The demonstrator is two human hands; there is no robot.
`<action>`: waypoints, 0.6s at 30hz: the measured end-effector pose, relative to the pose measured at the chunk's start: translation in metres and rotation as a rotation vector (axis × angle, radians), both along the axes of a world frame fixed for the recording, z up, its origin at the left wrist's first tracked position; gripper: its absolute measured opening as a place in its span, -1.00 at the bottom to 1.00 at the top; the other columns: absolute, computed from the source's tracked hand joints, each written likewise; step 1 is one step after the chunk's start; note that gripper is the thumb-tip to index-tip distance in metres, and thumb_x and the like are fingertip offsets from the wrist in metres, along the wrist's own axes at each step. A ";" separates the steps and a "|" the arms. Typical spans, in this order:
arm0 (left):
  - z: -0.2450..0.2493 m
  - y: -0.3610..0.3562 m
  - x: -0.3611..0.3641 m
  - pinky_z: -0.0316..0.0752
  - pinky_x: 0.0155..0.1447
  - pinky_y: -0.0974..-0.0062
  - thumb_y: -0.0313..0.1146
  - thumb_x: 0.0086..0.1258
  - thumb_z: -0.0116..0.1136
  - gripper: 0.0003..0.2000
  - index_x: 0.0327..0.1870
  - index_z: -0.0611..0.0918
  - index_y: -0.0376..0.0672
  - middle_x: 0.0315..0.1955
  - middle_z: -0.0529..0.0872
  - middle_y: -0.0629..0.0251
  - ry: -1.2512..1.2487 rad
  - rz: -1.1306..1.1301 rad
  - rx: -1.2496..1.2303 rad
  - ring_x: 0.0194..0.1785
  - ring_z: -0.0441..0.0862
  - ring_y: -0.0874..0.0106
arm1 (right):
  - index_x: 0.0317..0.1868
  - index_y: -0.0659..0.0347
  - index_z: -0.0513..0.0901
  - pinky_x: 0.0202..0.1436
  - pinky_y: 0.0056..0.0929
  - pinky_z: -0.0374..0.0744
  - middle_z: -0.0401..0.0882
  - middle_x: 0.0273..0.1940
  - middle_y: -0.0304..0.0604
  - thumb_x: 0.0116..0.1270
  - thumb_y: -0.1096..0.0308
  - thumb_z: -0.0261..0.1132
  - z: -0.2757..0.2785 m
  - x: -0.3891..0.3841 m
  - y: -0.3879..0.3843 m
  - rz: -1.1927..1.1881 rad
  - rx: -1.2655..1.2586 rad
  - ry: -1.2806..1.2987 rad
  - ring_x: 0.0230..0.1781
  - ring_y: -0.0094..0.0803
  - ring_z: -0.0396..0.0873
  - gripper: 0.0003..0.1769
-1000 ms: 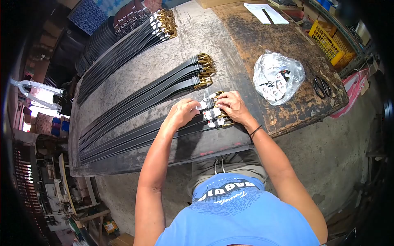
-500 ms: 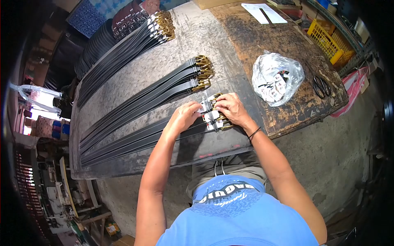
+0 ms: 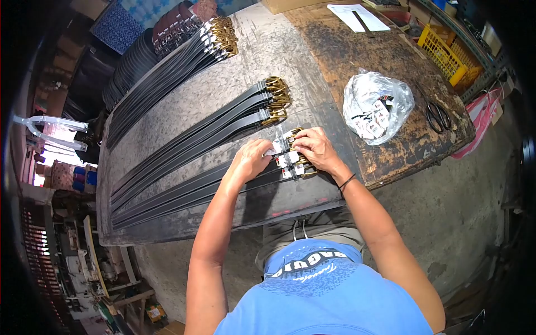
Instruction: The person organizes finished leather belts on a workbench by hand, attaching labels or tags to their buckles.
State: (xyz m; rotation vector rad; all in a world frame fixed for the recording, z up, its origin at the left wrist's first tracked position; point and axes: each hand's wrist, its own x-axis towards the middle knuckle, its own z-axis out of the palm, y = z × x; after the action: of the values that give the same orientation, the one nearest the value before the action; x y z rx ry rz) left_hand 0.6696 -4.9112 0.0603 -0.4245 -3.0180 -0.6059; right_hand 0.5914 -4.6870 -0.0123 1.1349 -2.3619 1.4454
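Dark belts [image 3: 184, 195] with brass-coloured buckles lie side by side near the table's front edge, and white tags [image 3: 289, 162] sit by their buckle ends. My left hand [image 3: 251, 160] is closed, its fingertips pinching a white tag [image 3: 276, 148] at the farthest belt of this group. Just right of it, my right hand [image 3: 317, 148] has its fingers closed around the buckle end of that same belt. The fingers partly cover the buckle. A second group of belts [image 3: 218, 124] lies beyond my hands, its brass buckles [image 3: 276, 100] pointing right.
A clear plastic bag [image 3: 378, 106] of tags rests on the worn brown board, with black scissors [image 3: 438, 118] to its right. More tagged belts [image 3: 167, 72] lie at the far left. Papers [image 3: 358, 18] lie at the back, and a yellow crate [image 3: 441, 53] stands beyond the table.
The left fingertips have shifted slightly at the tag, which lies flatter against the belt. Otherwise both hands stay nearly in place; the view has tilted a little.
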 end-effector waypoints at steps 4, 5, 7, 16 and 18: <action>-0.005 -0.002 0.005 0.47 0.14 0.29 -0.47 0.16 0.26 -0.71 -0.07 0.61 -0.18 -0.17 0.67 0.15 0.050 -0.001 -0.014 0.01 0.59 0.14 | -0.27 0.10 0.75 0.18 -0.26 0.45 0.64 -0.10 -0.25 0.18 0.34 0.40 0.000 0.001 0.000 0.005 -0.006 -0.021 0.04 -0.18 0.47 -0.89; -0.005 -0.002 0.004 0.47 0.15 0.29 -0.48 0.16 0.25 -0.69 -0.03 0.61 -0.19 -0.15 0.66 0.13 0.041 -0.011 -0.004 0.03 0.58 0.13 | -0.27 0.10 0.75 0.18 -0.27 0.45 0.64 -0.10 -0.26 0.18 0.33 0.40 0.000 0.001 0.000 0.008 -0.005 -0.030 0.04 -0.18 0.47 -0.89; -0.004 -0.002 0.005 0.46 0.16 0.28 -0.49 0.16 0.24 -0.67 0.00 0.61 -0.20 -0.13 0.65 0.11 0.035 -0.019 0.004 0.05 0.57 0.11 | -0.27 0.10 0.75 0.18 -0.27 0.45 0.64 -0.10 -0.26 0.18 0.33 0.40 0.001 0.001 0.000 0.007 0.001 -0.029 0.04 -0.18 0.47 -0.89; 0.006 0.011 -0.004 0.45 0.18 0.25 -0.51 0.13 0.24 -0.60 0.07 0.62 -0.24 -0.12 0.61 0.01 -0.118 0.086 -0.038 0.08 0.54 0.05 | -0.27 0.11 0.75 0.19 -0.28 0.44 0.64 -0.10 -0.27 0.19 0.32 0.40 0.002 0.002 0.000 -0.004 0.017 -0.037 0.06 -0.19 0.46 -0.88; 0.006 0.013 -0.008 0.47 0.17 0.26 -0.48 0.13 0.27 -0.62 0.04 0.66 -0.24 -0.14 0.61 0.00 -0.129 0.110 -0.009 0.06 0.57 0.06 | -0.27 0.11 0.75 0.19 -0.27 0.44 0.64 -0.10 -0.27 0.19 0.31 0.40 0.002 0.001 0.000 -0.006 0.015 -0.041 0.05 -0.19 0.46 -0.88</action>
State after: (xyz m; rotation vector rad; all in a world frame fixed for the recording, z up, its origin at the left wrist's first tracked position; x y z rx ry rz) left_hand 0.6617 -4.8983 0.0659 -0.2258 -3.1410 -0.6353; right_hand 0.5927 -4.6871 -0.0102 1.1114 -2.4056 1.4648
